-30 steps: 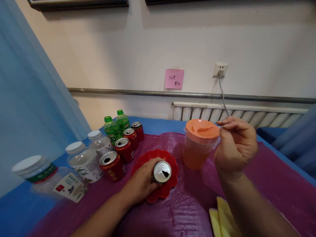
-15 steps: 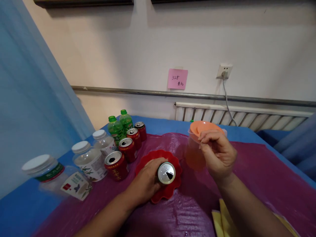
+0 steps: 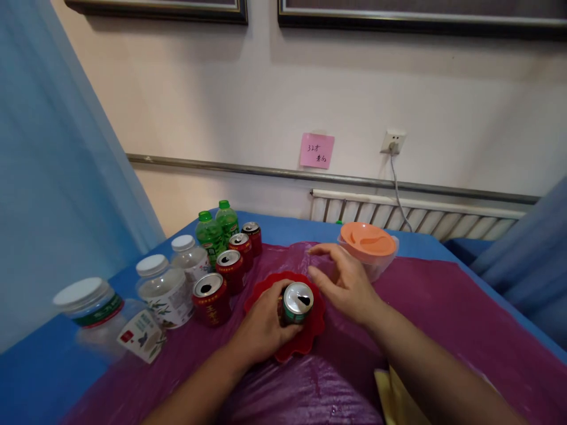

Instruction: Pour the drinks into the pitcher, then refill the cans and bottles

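Observation:
My left hand (image 3: 263,324) is wrapped round the side of an opened green can (image 3: 297,302), upright over a red scalloped dish (image 3: 295,349). To the right of the can, my right hand (image 3: 343,283) has its thumb and fingers apart, with nothing between them. Behind that hand stands a clear pitcher with an orange lid (image 3: 369,241); the hand partly hides it. Left of the dish, several opened red cans (image 3: 212,301) form a slanting row.
Left of the red cans stand white-capped clear jars (image 3: 165,295) and two green bottles (image 3: 210,236). A yellow cloth (image 3: 398,398) lies at the front right on the purple sheet (image 3: 434,289). A radiator (image 3: 420,215) runs along the wall.
My right hand has moved left, away from the pitcher and towards the can, and its fingers have spread. My left hand still holds the can. The camera view has tilted up slightly.

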Motion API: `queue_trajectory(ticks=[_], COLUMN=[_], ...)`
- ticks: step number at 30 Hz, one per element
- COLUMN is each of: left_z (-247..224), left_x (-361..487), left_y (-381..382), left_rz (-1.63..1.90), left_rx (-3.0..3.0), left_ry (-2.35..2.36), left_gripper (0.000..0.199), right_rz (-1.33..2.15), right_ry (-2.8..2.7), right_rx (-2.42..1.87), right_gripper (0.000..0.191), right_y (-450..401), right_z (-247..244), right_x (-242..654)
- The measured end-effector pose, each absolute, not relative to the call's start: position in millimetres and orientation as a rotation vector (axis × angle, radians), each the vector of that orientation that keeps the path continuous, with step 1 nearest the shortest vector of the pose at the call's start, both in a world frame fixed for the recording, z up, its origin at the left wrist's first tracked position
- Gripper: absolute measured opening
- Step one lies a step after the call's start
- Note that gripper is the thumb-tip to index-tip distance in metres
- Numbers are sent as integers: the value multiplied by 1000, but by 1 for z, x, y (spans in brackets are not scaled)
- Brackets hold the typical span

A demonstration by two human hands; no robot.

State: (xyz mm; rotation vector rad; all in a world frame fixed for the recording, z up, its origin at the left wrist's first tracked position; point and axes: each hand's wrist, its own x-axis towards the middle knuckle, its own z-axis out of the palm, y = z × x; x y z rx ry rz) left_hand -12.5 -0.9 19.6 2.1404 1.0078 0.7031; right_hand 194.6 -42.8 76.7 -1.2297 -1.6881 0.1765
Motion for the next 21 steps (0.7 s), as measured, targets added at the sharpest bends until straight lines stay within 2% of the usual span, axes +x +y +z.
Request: queue_trajectory(ticks=[5, 8, 12, 16, 21], left_z=[19, 22, 25, 17, -2], left_x=[-14, -13, -8, -5, -7], left_y=[0, 0, 0, 6, 17], left_rz=[758, 783, 778, 768, 840], left_rx=[2100, 2094, 2068, 2110, 2179], left_ry=[997, 955, 924, 863, 765], left_gripper=[67, 70, 71, 69, 92], right_rz=[427, 486, 504, 489, 482], right_ry=[-1851, -1856, -1783, -1675, -1445], right_rx=[-1572, -1635, -1612, -1607, -1559], right_gripper=[73, 89, 93, 83, 80], right_y=[-50, -57, -60, -62, -91], right_z=[75, 64, 52, 47, 44], right_x=[185, 178, 164, 161, 191])
